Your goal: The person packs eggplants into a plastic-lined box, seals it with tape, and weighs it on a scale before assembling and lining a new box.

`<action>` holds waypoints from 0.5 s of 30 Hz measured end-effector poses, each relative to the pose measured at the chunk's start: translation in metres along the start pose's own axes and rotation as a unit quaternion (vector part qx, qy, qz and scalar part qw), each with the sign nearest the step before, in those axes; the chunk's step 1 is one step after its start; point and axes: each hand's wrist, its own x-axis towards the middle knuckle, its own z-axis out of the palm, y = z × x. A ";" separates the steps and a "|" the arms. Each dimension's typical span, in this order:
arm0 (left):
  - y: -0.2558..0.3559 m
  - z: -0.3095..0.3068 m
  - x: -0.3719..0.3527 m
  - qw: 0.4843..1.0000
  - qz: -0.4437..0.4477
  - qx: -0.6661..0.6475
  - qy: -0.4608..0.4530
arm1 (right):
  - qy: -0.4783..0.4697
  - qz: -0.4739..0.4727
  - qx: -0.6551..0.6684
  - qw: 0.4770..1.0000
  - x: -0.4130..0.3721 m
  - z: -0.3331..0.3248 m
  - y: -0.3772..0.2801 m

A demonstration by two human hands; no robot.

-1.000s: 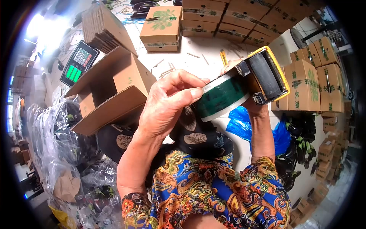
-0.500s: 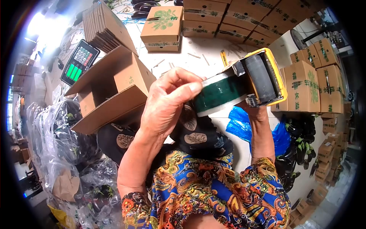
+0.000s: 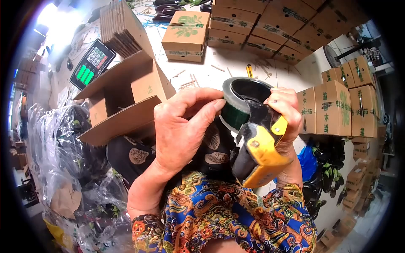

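Note:
My right hand (image 3: 288, 111) grips a yellow and black tape dispenser (image 3: 265, 154), held up in front of my lap. A wide roll of dark green tape (image 3: 233, 114) sits on it, its hollow core facing up. My left hand (image 3: 179, 133) is closed, with thumb and index finger pinched at the roll's left edge. Whether a loose tape end lies between those fingertips is hidden. Just left of my left hand stands a carton (image 3: 156, 80) with its top flaps open.
A scale (image 3: 92, 63) with a lit green display stands beyond the carton, near flattened cardboard (image 3: 122, 29). Closed boxes are stacked ahead (image 3: 232, 25) and at right (image 3: 333, 107). Plastic-wrapped bags (image 3: 71, 147) lie at left, eggplants (image 3: 331, 162) at right. A yellow cutter (image 3: 249, 71) lies on the floor.
The dispenser has been turned over in my right hand, so its yellow end now points down toward me and the roll's core faces up. My left fingertips remain at the tape.

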 end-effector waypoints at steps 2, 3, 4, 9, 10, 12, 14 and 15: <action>-0.001 -0.001 -0.002 1.000 0.003 0.015 -0.003 | -0.016 -0.015 -0.029 0.999 0.002 -0.002 -0.004; -0.001 -0.001 -0.002 1.000 0.006 0.024 0.000 | -0.025 -0.014 -0.041 0.999 0.003 -0.002 -0.005; -0.001 -0.001 -0.003 0.999 0.009 0.033 0.002 | -0.027 -0.024 -0.046 0.998 0.003 -0.002 -0.005; -0.007 -0.006 -0.001 0.985 0.117 0.124 0.002 | -0.037 -0.043 -0.067 0.996 0.004 -0.002 -0.009; -0.007 -0.006 -0.001 0.979 0.140 0.146 0.002 | -0.040 -0.042 -0.064 0.996 0.004 -0.001 -0.009; -0.007 -0.004 -0.001 0.986 0.101 0.131 0.007 | -0.046 -0.039 -0.059 0.996 0.002 -0.002 -0.007; -0.008 0.000 -0.001 0.989 0.087 0.117 0.019 | -0.050 -0.039 -0.057 0.996 0.003 -0.002 -0.008; -0.011 0.002 0.000 0.989 0.093 0.110 0.027 | -0.052 -0.039 -0.056 0.996 0.003 -0.002 -0.008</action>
